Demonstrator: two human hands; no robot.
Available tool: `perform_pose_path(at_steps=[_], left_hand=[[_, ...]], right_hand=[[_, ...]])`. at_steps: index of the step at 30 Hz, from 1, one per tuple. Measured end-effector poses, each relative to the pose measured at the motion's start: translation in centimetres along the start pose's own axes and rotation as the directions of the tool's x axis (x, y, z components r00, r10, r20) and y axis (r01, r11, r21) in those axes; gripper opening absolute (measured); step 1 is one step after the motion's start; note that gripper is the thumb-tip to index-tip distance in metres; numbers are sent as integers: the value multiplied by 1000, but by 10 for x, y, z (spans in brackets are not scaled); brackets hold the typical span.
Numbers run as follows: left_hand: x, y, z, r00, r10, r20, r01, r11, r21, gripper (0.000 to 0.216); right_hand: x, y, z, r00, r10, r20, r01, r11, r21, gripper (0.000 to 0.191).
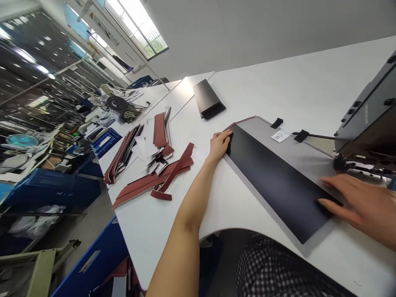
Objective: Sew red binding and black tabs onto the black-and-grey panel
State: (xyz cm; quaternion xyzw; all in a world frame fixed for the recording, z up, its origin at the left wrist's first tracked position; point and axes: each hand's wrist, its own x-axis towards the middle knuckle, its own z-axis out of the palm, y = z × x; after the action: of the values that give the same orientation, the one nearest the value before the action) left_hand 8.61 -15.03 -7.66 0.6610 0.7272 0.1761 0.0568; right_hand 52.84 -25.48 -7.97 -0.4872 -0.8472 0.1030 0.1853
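A long black panel [278, 181] lies on a larger grey sheet [297, 154] on the white table [247, 95]. My left hand [219, 144] is curled over the far end of the black panel, fingers gripping its corner. My right hand [355, 202] lies flat with fingers stretched on the near end of the panel, just in front of the sewing machine [368, 123]. A white label [280, 136] and two black tabs [276, 123] sit on the grey sheet.
Dark red strips [154, 181] and mixed red, white and black pieces [157, 140] lie to the left. A stack of black panels [208, 99] sits farther back. Blue crates [49, 189] and workshop clutter stand beyond the table's left edge.
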Motion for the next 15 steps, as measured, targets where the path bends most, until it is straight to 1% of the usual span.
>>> perform_pose_path(at_steps=[2,4,5,7,8,9,11,13,15], left_hand=[[-2,0,3,1000,15,-19,-15,1000,-18,42],[-3,1,4,999,34,-26,-35,999,-33,43],[-4,2,4,999,41,-28,-42,998,-38,44],[-4,3,3,998,48,-26,-50,998,-43,45],[-5,4,2,999,49,-22,-50,998,-43,46],[-5,5,1,999,48,-14,-49,998,-41,46],[-5,7,0,999,44,12,-43,999,-33,46],[-6,9,-2,998,32,48,-31,999,-21,51],[-6,9,-3,996,18,89,-17,1000,-7,58]], right_hand=[[9,-10,-6,985,99,140,-103,995,17,40],[20,-21,-12,944,205,257,-211,978,-7,37],[25,-27,-14,927,230,297,-235,972,-21,35],[34,-33,-17,896,232,378,-236,971,-37,26],[38,-34,-18,882,227,413,-231,972,-43,24],[40,-34,-20,871,223,437,-226,973,-47,26],[42,-30,-22,878,223,423,-221,974,-55,33],[42,-23,-23,912,239,333,-229,971,-70,31],[41,-18,-22,930,254,266,-239,967,-88,27]])
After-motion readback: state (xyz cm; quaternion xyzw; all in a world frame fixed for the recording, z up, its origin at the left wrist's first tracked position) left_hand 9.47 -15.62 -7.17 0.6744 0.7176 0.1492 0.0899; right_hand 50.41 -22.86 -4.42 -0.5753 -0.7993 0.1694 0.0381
